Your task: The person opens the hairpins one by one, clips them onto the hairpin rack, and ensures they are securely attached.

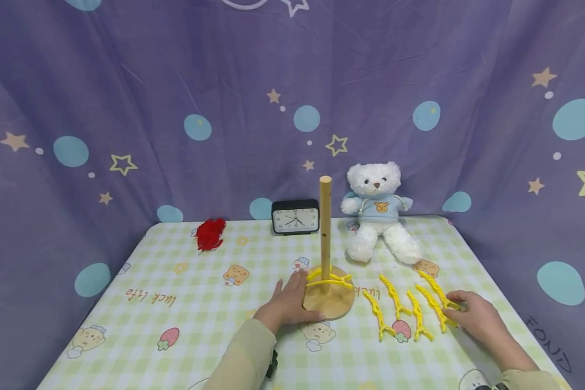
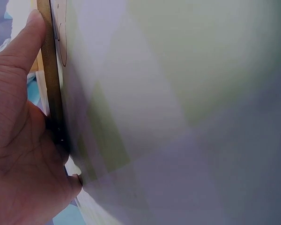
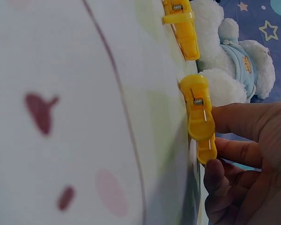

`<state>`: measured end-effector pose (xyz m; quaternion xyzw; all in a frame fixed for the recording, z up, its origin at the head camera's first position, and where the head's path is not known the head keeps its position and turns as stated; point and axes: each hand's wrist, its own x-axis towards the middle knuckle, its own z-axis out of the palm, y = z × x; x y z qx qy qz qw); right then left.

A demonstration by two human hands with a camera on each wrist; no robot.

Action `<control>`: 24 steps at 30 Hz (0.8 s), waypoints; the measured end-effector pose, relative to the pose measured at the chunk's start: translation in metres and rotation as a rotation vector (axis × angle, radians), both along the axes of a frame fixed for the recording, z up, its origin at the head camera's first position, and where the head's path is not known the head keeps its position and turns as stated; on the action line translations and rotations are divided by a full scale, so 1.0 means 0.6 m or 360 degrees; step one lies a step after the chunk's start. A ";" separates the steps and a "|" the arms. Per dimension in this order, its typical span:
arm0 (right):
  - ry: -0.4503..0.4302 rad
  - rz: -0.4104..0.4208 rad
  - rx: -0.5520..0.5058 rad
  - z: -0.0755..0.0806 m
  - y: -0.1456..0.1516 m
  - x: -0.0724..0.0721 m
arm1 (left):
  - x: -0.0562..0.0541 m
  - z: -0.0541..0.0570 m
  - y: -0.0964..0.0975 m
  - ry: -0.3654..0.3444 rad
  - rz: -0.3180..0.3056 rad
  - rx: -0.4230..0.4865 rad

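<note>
My left hand [image 1: 290, 303] rests against the near left rim of the round wooden base [image 1: 336, 307], with the thumb along its edge in the left wrist view. From this base rises an upright wooden pole [image 1: 325, 233]. Yellow hair clips [image 1: 338, 281] sit across the foot of the pole; whether they grip it I cannot tell. Several more lie in a loose row on the tablecloth, long and forked at the near end. My right hand [image 1: 478, 319] pinches the forked end of a yellow hair clip [image 3: 200, 110] at the row's right, its metal spring showing.
Behind the pole stands a black alarm clock [image 1: 295, 217]. A white teddy bear [image 1: 377, 214] in a blue top sits at the back right. The red bundle [image 1: 210, 234] lies at the back left. A purple curtain [image 1: 253, 65] hangs beyond the table's far edge.
</note>
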<state>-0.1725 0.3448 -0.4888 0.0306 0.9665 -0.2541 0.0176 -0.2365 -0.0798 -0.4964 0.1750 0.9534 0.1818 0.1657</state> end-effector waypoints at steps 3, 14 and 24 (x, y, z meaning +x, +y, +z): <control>-0.0025 0.0017 0.0010 0.001 0.002 -0.001 | 0.004 0.010 0.000 -0.0001 -0.0014 0.0008; -0.0061 0.0057 0.0029 0.000 0.004 -0.005 | 0.009 0.017 0.000 0.0000 -0.0018 -0.0004; -0.0052 -0.0043 -0.0003 -0.002 0.002 -0.003 | 0.009 0.016 0.000 0.0007 -0.0013 -0.0002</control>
